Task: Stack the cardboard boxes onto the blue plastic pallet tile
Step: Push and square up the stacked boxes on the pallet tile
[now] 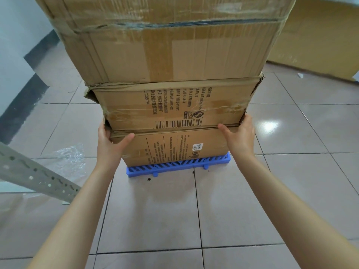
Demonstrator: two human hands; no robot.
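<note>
1. Standing on the blue slatted plastic pallet tile [180, 164] is a stack of three brown cardboard boxes; the tile lies on the floor of glossy beige tiles [223, 210], and only its near edge shows from under the stack.
2. The bottom brown cardboard box with a small white label [174, 147] rests directly on the pallet tile.
3. The middle brown cardboard box with a printed barcode [174, 105] lies on the bottom one, and its upper left corner is torn and crushed.
4. The large top brown cardboard box with clear tape over its seam [171, 49] sits on the middle box and is wider than it on both sides.
5. The left hand [110, 141] wraps the left corner at the seam between the middle and bottom boxes: the thumb lies on the front face of the bottom box, and the fingers go around the side, out of sight. The grip is closed on the corner.
6. The right hand [240, 135] holds the right corner at the same seam, thumb pointing along the joint on the front, fingers hidden behind the side.
7. Which of the two boxes each grip really presses, I cannot tell.
8. A grey perforated metal bar [37, 174] crosses the lower left, over a sheet of clear bubble wrap [70, 158] on the floor.
</note>
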